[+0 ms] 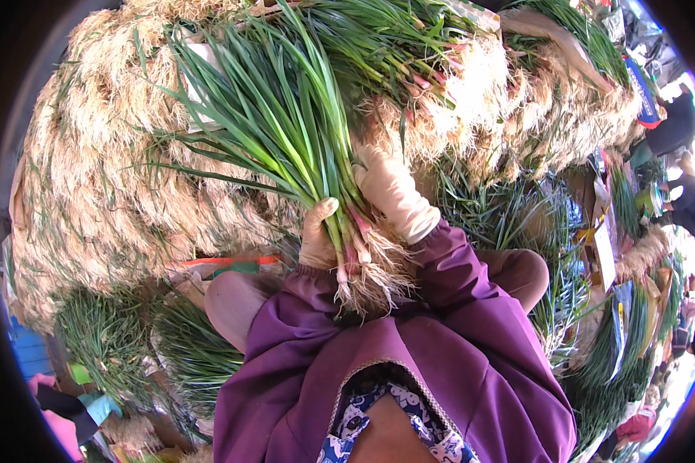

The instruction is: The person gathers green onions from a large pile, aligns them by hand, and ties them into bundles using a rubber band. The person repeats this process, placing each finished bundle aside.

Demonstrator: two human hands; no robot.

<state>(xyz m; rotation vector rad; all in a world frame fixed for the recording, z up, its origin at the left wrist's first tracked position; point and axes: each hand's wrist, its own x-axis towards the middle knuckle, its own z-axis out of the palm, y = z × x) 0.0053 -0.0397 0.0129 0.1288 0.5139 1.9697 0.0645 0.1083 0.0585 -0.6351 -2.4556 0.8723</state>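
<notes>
A bunch of green garlic (pixel 301 133) is held up before me, its long flat leaves fanning to the upper left. Its pinkish stem bases and pale hanging roots (pixel 370 283) point toward my lap. My left hand (pixel 318 231), in a cream glove, grips the lower stems with the thumb across their front. On the other side, my right hand (pixel 391 188), gloved alike, is closed against the right edge of the bunch; its fingertips are partly hidden by the stems. Purple sleeves (pixel 452 266) cover both forearms.
A big heap of root-ended bundles (pixel 110 144) rises at the left. More green garlic (pixel 394 52) lies beyond the bunch, roots toward me. Loose leaves (pixel 498 208) cover the ground at the right. Other people's sleeves (pixel 63 405) show at the lower left, beside a blue-gloved hand (pixel 99 407).
</notes>
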